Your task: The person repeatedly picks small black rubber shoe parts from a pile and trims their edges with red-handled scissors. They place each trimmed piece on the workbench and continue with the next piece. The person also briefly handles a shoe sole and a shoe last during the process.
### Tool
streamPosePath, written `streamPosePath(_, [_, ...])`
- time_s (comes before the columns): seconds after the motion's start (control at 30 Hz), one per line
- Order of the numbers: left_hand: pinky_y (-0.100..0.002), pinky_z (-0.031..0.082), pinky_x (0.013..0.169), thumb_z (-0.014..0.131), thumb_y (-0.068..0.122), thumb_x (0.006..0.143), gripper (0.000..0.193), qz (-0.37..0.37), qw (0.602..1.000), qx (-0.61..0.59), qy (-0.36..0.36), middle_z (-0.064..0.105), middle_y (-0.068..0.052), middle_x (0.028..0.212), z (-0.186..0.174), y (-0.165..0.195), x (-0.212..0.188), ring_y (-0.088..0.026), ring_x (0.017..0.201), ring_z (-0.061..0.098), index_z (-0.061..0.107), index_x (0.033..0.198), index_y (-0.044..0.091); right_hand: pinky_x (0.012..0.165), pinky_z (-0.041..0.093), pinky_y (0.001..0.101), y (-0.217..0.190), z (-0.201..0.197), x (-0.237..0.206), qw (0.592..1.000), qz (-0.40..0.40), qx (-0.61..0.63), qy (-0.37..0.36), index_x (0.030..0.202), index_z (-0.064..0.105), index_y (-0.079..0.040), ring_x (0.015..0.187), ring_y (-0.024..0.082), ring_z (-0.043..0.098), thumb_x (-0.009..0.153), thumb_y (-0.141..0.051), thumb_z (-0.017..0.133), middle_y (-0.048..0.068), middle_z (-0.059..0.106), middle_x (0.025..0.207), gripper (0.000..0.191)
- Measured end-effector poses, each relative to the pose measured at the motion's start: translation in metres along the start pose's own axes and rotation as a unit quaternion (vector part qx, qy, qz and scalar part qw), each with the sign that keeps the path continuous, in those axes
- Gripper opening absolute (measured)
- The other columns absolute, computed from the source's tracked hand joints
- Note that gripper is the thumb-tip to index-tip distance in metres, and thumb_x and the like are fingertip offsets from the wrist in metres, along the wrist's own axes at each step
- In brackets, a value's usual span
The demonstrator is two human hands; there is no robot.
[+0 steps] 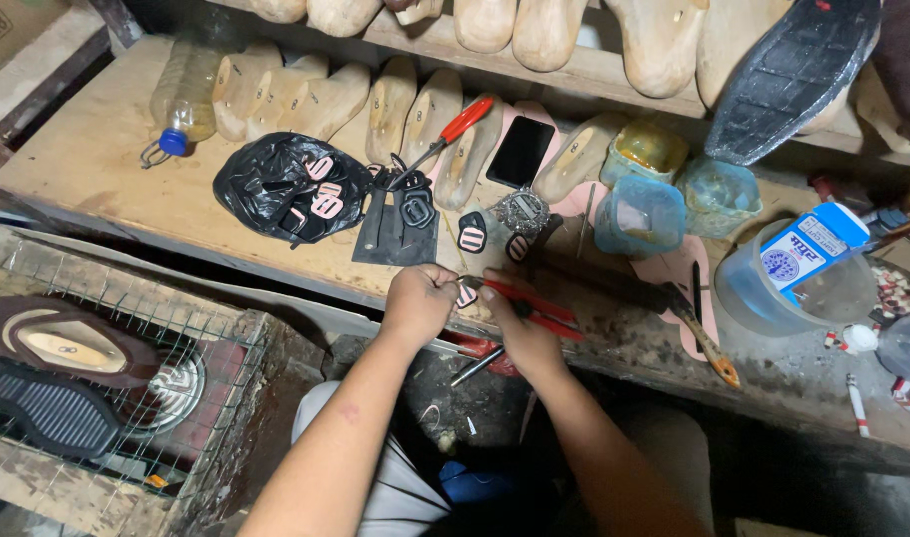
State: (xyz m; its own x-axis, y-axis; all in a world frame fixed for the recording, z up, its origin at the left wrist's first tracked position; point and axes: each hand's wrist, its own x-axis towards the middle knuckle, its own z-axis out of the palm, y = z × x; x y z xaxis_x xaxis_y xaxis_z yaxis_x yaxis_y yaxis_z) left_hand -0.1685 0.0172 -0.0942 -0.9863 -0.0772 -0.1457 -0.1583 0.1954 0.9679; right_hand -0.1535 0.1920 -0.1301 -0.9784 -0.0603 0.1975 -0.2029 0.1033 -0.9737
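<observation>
black bag (276,179), phone (521,150), plastic bottle (183,97), wooden lasts (321,99)

The pliers (535,308) have red handles, as does the tool (455,127) lying on the pale wooden worktop (87,159). A crumpled bag (276,184) is glossy black, the small oval patches (472,232) are black with pink-white marks, and the tubs (639,214) are translucent blue.

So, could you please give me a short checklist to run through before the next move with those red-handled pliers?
1. Right hand grips the red-handled pliers: ok.
2. Left hand pinches the small piece at the plier tips: ok.
3. Tips seated squarely on the piece: cannot tell, too small.
4. Spare oval pieces lie within reach on the bench: ok.
5. Bench edge around the hands free of clutter: not ok, tools and tubs crowd it.
</observation>
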Motion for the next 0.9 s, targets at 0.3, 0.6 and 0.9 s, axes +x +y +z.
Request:
streamPosePath(0.3, [-0.040,0.057,0.072,0.070,0.015,0.083,0.014,0.054,0.978,0.185,0.075,0.073,-0.023,0.080,0.006,0.001,-0.001,-0.034,0.075,0.073,0.076,0.085,0.002,0.099,0.050,0.0292,0.000,0.002,0.001,0.997,-0.025,-0.066,-0.017,0.119,0.070,-0.004,0.110,0.015,0.068,0.097,-0.019,0.070,0.007,0.074,0.116,0.026])
streamPosePath(0.6, [-0.045,0.056,0.078,0.068,0.012,0.080,0.012,0.046,0.968,0.217,0.114,0.072,-0.023,0.083,0.015,0.002,-0.002,-0.040,0.084,0.072,0.075,0.080,0.003,0.096,0.054,0.0296,-0.006,0.002,-0.004,0.998,-0.014,-0.068,-0.010,0.116,0.072,-0.003,0.108,0.016,0.070,0.093,-0.015,0.071,0.006,0.076,0.114,0.025])
streamPosePath(0.9, [-0.040,0.057,0.073,0.067,0.013,0.085,0.014,0.056,0.978,0.162,0.120,0.073,-0.021,0.078,0.012,-0.003,-0.006,-0.033,0.076,0.074,0.075,0.085,0.001,0.093,0.055,0.0293,-0.003,-0.007,-0.010,0.989,-0.043,-0.139,-0.028,0.114,0.074,-0.005,0.105,0.016,0.073,0.093,-0.015,0.071,0.006,0.078,0.111,0.023])
